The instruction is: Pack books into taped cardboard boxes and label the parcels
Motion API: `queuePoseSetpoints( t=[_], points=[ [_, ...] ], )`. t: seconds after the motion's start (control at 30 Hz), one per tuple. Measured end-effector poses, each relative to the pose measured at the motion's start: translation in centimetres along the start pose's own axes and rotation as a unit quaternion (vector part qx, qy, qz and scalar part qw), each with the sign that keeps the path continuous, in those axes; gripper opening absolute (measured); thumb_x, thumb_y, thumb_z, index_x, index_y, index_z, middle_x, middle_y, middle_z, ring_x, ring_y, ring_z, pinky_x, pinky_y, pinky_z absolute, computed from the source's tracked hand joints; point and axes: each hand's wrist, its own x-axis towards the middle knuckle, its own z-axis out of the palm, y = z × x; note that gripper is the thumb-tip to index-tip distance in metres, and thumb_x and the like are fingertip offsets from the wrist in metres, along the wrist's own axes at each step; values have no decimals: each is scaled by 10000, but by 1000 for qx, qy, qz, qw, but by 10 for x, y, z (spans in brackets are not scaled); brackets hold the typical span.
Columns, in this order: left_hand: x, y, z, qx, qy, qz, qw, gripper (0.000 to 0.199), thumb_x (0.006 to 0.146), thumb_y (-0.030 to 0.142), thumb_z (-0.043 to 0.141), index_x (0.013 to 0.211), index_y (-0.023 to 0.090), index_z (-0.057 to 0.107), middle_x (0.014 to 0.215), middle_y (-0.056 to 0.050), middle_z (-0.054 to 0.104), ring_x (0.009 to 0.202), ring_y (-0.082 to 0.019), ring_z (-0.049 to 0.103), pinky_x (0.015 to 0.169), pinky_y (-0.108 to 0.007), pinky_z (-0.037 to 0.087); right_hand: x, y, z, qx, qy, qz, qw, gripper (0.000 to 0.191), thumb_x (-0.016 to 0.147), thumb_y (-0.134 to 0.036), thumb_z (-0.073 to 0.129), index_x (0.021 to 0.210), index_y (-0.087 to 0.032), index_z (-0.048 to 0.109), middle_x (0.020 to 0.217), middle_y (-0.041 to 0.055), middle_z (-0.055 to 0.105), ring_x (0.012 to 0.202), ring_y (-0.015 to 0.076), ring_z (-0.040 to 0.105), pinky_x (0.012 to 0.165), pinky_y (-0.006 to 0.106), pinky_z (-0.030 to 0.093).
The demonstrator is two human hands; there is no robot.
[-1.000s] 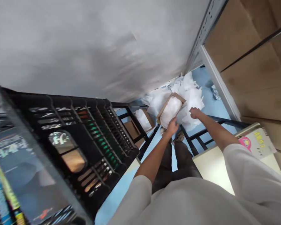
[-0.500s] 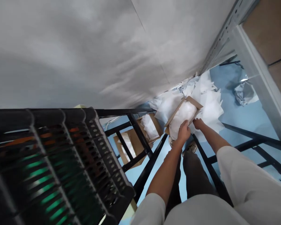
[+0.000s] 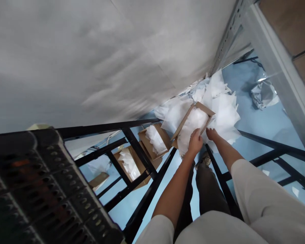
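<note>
An open cardboard box (image 3: 185, 122) with white sheets (image 3: 194, 122) inside lies tilted in front of me. My left hand (image 3: 195, 142) is closed at the near right edge of this box, its fingers over the edge beside the sheets. Just right of the box is my right hand (image 3: 212, 134), its short-looking fingers slightly apart and nothing visible in them. A heap of loose white sheets (image 3: 225, 115) spreads behind and to the right of the box.
Two more open boxes, one nearer (image 3: 164, 135) and one lower (image 3: 139, 162), hold white sheets behind a black metal frame (image 3: 152, 189). A dark crate (image 3: 53, 189) fills the lower left. A crumpled plastic bag (image 3: 264, 95) lies on the blue floor near a grey shelf post (image 3: 282, 67).
The view has shifted, so the dark crate shows less and the left boxes show more. My right hand now appears slightly apart from the box edge. My left hand remains at the box.
</note>
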Motion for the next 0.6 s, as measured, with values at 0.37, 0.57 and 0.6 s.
queuePoseSetpoints(
  t=[0.37,0.57,0.6],
  points=[
    [-12,41,14,-10,-25,-36,999,584,919,70,526,1485,158,643,1576,-165,633,1535,-313,533,1346,-520,386,-61,27,-55,14,-8,22,1000,620,936,-237,594,1554,-188,595,1669,238,490,1443,392,536,1191,587,422],
    [-30,85,4,-29,-23,-40,999,562,907,92,577,1447,209,678,1493,-126,693,1499,-315,567,1341,-522,393,-101,40,-105,47,16,40,998,637,888,-218,658,1520,-155,604,1561,274,584,1374,397,624,1165,595,478],
    [-32,94,1,-29,-25,-37,999,558,904,91,581,1440,209,681,1484,-126,698,1494,-314,573,1341,-516,394,-109,41,-113,57,28,41,997,630,881,-215,672,1506,-158,614,1528,271,616,1347,391,652,1149,584,501]
  ],
)
